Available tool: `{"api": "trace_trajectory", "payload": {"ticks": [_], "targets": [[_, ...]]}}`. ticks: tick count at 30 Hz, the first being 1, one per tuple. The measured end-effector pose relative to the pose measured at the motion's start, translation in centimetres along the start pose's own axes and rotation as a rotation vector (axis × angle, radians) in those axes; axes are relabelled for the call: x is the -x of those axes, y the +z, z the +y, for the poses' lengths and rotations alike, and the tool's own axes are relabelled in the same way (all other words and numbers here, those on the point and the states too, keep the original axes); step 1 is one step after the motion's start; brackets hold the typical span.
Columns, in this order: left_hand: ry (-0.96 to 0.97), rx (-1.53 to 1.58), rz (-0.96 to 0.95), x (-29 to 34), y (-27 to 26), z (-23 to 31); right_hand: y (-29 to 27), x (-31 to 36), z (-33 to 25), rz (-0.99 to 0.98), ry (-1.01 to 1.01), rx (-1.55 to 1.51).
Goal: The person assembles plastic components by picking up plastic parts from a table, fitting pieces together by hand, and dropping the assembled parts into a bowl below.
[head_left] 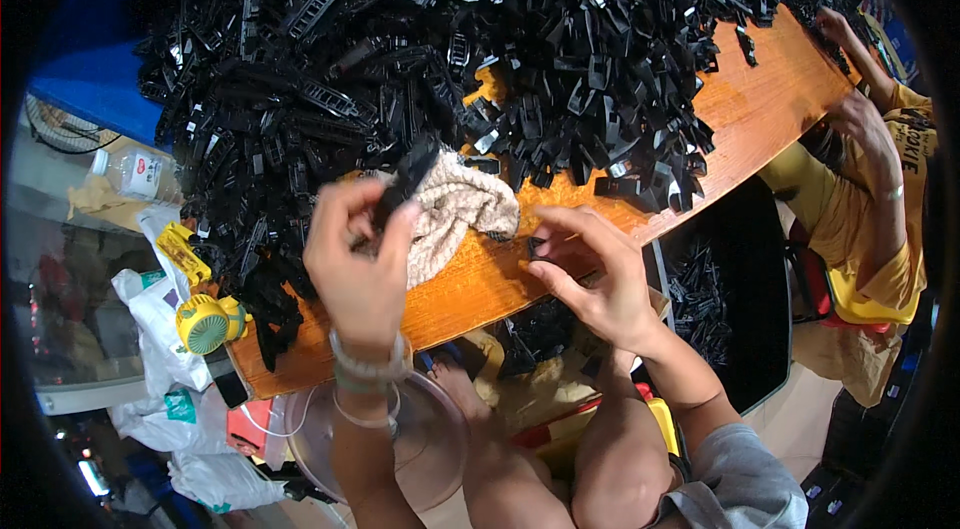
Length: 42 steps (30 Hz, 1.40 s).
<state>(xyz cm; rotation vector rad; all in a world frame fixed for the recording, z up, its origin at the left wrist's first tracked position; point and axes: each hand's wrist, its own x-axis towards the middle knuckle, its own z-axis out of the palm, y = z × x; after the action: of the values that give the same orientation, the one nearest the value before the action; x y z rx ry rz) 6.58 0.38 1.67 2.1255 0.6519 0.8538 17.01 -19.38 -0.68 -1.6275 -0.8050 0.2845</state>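
Note:
My left hand point(362, 247) grips a long black plastic part point(412, 172), tilted up over a crumpled beige cloth point(455, 214). Between thumb and forefinger of my right hand point(597, 269) a small black plastic piece point(537, 249) is pinched; its exact kind is too small to tell. Both hands hover at the front edge of the orange wooden table point(480, 289). Beyond them rises a large pile of black plastic parts point(330, 69), some slotted and long, others short and clip-like.
A yellow handheld fan point(209, 325) and a phone point(232, 389) lie at the table's left end. Below stand a clear round tub point(440, 444) and a black bin point(755, 279) of thin black parts. A co-worker in a yellow shirt point(895, 219) sits at the right.

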Motion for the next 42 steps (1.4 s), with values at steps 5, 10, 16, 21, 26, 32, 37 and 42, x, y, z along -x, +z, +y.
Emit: {"api": "trace_trajectory", "payload": {"ticks": [5, 10, 16, 21, 26, 32, 37, 42], "targets": [[-0.549, 0.959, -0.242, 3.4, -2.4, 0.2, -0.5, 0.1, 0.8, -0.038, -0.21, 0.245], [-0.647, 1.1, -0.321, 4.0, -3.4, -0.2, -1.5, 0.8, 0.6, -0.03, -0.084, 0.463], [0.157, -0.071, -0.202, 6.8, -0.1, 0.9, -2.3, 0.3, 0.9, -0.12, -0.135, 0.251], [0.131, -0.037, -0.209, 7.0, 0.3, 0.0, -1.4, -0.5, 0.9, -0.264, -0.146, 0.166], [0.162, 0.006, -0.257, 6.7, 0.0, -0.3, -1.5, -1.3, 1.4, -0.325, -0.099, 0.076], [0.182, 0.048, -0.25, 6.7, 0.8, 0.2, -0.4, -1.5, 1.7, -0.381, -0.289, 0.191], [0.206, 0.015, -0.253, 6.8, 0.8, 0.0, -0.1, -0.5, 2.1, -0.334, -0.313, 0.299], [0.131, 0.041, -0.49, 3.6, -1.4, 0.6, -2.2, -1.6, 1.4, -0.376, -0.454, 0.299]]}}
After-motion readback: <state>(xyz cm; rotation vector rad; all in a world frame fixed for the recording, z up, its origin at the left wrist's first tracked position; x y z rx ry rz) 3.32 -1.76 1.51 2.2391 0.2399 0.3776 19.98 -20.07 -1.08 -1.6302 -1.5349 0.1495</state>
